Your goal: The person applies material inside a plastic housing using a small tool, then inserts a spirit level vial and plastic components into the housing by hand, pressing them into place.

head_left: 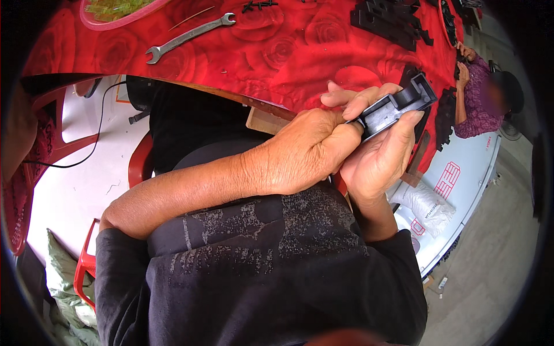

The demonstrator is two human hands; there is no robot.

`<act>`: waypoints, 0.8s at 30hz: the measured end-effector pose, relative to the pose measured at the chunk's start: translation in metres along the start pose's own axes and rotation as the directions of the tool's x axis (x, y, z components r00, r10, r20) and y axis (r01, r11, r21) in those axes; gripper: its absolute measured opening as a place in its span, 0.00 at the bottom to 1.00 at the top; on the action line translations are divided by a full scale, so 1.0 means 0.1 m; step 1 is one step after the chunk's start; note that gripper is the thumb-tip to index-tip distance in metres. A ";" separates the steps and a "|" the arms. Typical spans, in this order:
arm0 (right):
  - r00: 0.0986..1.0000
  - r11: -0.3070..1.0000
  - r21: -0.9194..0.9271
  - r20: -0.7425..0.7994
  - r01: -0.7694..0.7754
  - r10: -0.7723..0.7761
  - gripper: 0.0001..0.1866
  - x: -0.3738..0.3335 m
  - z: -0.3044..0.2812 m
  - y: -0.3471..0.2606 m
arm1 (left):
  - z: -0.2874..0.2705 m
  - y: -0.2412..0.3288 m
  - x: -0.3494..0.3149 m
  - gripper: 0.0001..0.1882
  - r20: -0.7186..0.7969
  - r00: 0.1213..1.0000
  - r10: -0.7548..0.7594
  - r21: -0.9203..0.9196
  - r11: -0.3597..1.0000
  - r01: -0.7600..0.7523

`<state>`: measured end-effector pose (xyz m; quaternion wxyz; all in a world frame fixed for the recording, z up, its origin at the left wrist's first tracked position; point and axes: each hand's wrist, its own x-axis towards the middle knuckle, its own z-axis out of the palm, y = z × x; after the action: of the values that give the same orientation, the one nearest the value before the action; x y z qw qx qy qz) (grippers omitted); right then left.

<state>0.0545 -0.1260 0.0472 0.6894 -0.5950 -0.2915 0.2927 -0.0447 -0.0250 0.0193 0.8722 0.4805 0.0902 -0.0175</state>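
Seen from the head camera, both hands are gripping a black plastic part [394,108] just off the near edge of the red rose-patterned tabletop [288,46]. The right hand [378,153] is cradling it from below, fingers closed around it, while the left hand [309,150] is pinching its near end. A wrench [188,37] is lying on the tabletop, well apart.

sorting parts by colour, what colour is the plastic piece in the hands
Black; the plastic part held by the left hand and right hand shows in the head view.
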 end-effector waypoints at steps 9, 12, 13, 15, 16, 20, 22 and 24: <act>1.000 0.993 -0.120 -0.011 0.002 -0.003 0.31 -0.09 0.10 -0.06 | 0.01 -0.03 -0.06 0.22 0.076 0.997 0.003 0.020 1.000 -0.005; 0.999 0.973 -0.230 0.049 0.024 -0.013 0.31 -0.10 0.12 -0.11 | 0.04 0.02 -0.10 0.22 0.037 0.999 -0.014 0.036 0.999 0.013; 0.999 0.973 -0.231 0.046 0.025 -0.014 0.31 -0.11 0.12 -0.11 | 0.05 0.01 -0.11 0.22 0.041 0.999 -0.014 0.037 0.999 0.013; 1.000 0.980 -0.199 0.004 0.026 -0.026 0.30 -0.15 0.13 -0.10 | 0.07 -0.02 -0.11 0.22 0.013 1.000 0.016 0.045 0.999 -0.016; 1.000 0.980 -0.198 -0.007 0.017 -0.019 0.30 -0.15 0.15 -0.12 | 0.07 -0.01 -0.12 0.22 0.012 1.000 0.015 0.047 0.999 -0.015; 1.000 0.972 -0.233 0.003 0.023 -0.023 0.30 -0.16 0.14 -0.11 | 0.06 -0.02 -0.14 0.21 0.025 0.999 0.024 0.030 0.999 -0.024; 0.998 0.955 -0.297 0.059 0.024 -0.006 0.29 -0.15 0.15 -0.14 | 0.07 -0.04 -0.14 0.21 0.026 0.999 0.035 0.011 0.999 -0.035; 0.998 0.956 -0.293 0.062 0.029 -0.011 0.29 -0.16 0.13 -0.14 | 0.07 -0.07 -0.14 0.20 0.024 0.999 0.028 -0.010 1.000 -0.028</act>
<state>0.0352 -0.1310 0.0620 0.5873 -0.6787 -0.3583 0.2570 -0.0580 -0.0356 0.0197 0.8758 0.4771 0.0729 -0.0107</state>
